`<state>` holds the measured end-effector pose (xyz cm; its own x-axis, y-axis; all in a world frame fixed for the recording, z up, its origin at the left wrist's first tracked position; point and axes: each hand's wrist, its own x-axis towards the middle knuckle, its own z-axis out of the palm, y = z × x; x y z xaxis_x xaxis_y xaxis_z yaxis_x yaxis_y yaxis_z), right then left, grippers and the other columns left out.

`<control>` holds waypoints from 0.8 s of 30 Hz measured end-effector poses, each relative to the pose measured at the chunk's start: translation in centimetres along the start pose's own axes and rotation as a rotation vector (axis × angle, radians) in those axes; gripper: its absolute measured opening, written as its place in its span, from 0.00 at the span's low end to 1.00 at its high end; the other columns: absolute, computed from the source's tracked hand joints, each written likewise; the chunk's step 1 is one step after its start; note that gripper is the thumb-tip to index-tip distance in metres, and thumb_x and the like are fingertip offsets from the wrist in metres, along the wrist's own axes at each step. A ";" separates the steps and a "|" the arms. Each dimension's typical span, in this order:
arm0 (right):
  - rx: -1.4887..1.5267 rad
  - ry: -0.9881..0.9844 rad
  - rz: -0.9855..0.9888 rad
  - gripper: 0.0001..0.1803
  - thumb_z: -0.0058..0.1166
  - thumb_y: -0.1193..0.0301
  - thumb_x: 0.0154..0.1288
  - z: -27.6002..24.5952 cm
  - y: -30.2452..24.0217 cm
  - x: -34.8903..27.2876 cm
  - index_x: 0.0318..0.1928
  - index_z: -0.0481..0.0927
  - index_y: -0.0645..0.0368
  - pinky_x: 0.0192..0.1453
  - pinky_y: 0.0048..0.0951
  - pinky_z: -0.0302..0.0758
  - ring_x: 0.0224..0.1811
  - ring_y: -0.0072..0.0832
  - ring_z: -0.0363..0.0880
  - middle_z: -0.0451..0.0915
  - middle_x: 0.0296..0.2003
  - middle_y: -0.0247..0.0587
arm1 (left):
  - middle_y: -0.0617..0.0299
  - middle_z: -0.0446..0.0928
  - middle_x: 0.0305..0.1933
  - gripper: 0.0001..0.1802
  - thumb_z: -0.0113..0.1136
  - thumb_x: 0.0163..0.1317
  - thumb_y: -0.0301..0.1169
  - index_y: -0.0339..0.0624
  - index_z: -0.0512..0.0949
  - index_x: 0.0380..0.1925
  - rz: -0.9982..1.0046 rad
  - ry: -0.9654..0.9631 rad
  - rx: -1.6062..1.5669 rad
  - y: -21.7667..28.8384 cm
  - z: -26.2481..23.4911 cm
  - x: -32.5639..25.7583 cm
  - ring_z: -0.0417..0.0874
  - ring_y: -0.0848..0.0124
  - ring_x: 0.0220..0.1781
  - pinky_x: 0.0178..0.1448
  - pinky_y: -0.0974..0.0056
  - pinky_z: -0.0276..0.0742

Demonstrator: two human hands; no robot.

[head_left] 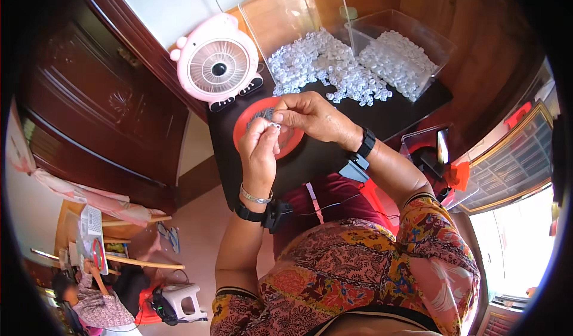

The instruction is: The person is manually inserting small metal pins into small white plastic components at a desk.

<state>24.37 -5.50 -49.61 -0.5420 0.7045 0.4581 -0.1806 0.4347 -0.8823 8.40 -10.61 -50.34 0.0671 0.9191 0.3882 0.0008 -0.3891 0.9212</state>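
My left hand (259, 154) pinches a small white plastic piece (274, 125) between thumb and fingertips. My right hand (310, 118) meets it there, its thumb and forefinger pressed together close against the piece. Whatever the right fingertips hold is too small to make out. Both hands are above a round red dish (292, 147), which contains many thin dark grey bits (258, 117); part of the dish is hidden by my hands. Just beyond, a large heap of small white plastic pieces (334, 67) spreads over the black tabletop (224, 157).
A pink animal-shaped fan (219, 67) stands at the table's far left. Clear plastic bins (441, 43) with white pieces are at the back. At right is a clear box (412, 142) with a phone. A person (98, 303) sits at lower left near a grey-white stool (182, 300).
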 end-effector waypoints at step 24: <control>-0.518 0.069 -0.385 0.07 0.53 0.72 0.66 7.0 -9.2 -9.0 0.32 0.76 0.63 0.34 0.30 0.73 0.28 0.30 0.79 0.78 0.25 0.41 | 0.70 0.64 0.19 0.12 0.51 0.63 0.30 0.39 0.67 0.22 0.147 0.011 0.053 7.0 1.4 -11.7 0.63 0.83 0.20 0.23 0.74 0.58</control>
<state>25.15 -19.77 -46.36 -0.4605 0.4715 0.7521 0.0771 0.8653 -0.4953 9.07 -24.16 -48.44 0.0592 0.8524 0.5196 0.0447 -0.5222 0.8516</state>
